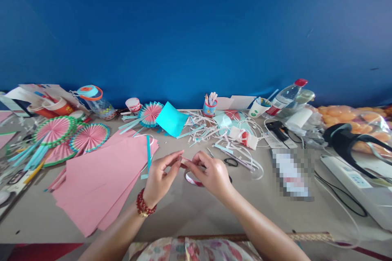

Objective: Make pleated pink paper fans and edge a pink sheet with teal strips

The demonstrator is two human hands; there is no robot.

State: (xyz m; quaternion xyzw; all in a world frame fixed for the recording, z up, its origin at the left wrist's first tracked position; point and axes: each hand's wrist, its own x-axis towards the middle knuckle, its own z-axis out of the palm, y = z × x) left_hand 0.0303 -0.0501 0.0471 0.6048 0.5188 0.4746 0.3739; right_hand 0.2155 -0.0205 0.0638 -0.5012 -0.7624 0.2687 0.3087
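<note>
Dark-red looped strip (pixel 190 180) is positioned by the right hand (pixel 214 173), while a small piece (pixel 183 162), possibly its end, is pinched above the table (pixel 183 214) between that hand's closed fingertips and the left hand's (pixel 161 176), presumably for steadiness.

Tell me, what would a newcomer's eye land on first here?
Probably the vivid blue wall, filling the upper part of the view. Next, the pink sheets and pleated paper fans at left, with a bright turquoise sheet near the wall. At the centre, the left hand and right hand come together above the table.
</note>
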